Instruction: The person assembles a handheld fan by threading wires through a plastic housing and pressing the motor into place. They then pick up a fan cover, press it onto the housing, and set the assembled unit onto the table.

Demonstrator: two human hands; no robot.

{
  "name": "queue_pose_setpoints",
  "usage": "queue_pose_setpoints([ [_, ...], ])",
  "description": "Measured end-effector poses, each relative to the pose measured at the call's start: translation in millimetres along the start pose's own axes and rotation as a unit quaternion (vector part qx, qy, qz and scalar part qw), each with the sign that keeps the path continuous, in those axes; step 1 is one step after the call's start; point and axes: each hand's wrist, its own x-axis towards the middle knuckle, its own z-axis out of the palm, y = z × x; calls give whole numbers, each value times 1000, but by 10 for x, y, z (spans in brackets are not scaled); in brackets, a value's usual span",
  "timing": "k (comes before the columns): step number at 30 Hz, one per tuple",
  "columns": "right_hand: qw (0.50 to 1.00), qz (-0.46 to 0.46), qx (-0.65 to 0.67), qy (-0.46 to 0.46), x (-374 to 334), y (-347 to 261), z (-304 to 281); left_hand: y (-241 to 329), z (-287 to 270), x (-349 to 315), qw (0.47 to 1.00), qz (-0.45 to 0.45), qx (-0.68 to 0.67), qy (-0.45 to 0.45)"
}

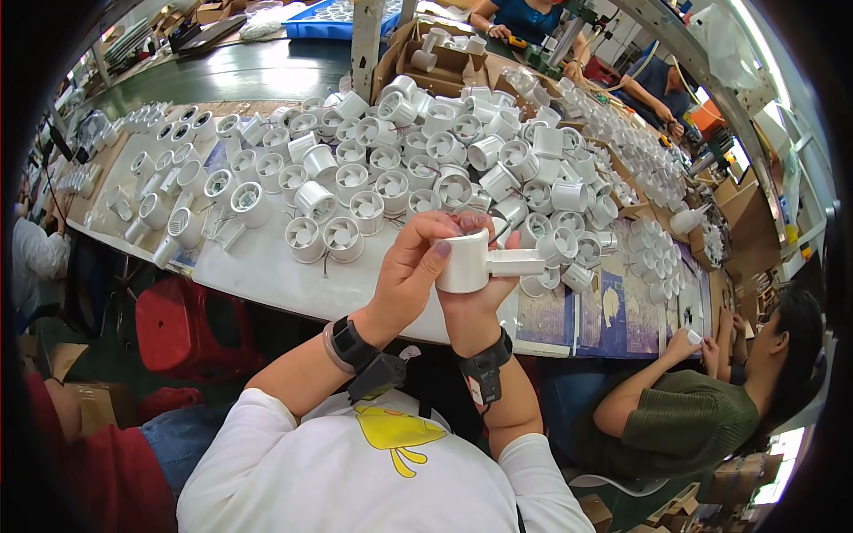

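A glossy white housing [464,271] sits near the middle of the view, held up above the near edge of the worktable [267,286]. It is a short, smooth-walled cylinder, its rim toward 12 o'clock and its rounded lower edge toward 6. A straight, narrow white handle [517,261] juts from its side at 3 o'clock, and a thin dark wire [500,233] shows by the rim at 1 o'clock. The left hand [411,265] pinches the wall at 9 o'clock, thumb along the side, fingers bent toward the rim. The right hand [494,291] curls around it from behind, most fingers hidden. Toward 12 o'clock spreads a pile of similar white parts [391,185], many with vaned faces. A red stool [182,324] stands between 8 and 9 o'clock.
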Motion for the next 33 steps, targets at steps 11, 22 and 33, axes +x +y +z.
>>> queue_pose_setpoints([
  [11,987,110,108,40,64,15,-150,70,-123,72,970,49,234,-33],
  [22,991,101,86,7,22,2,-164,-25,-219,63,979,79,173,-72],
  [33,993,90,17,80,72,-125,-61,340,-39,279,869,156,464,-76],
])
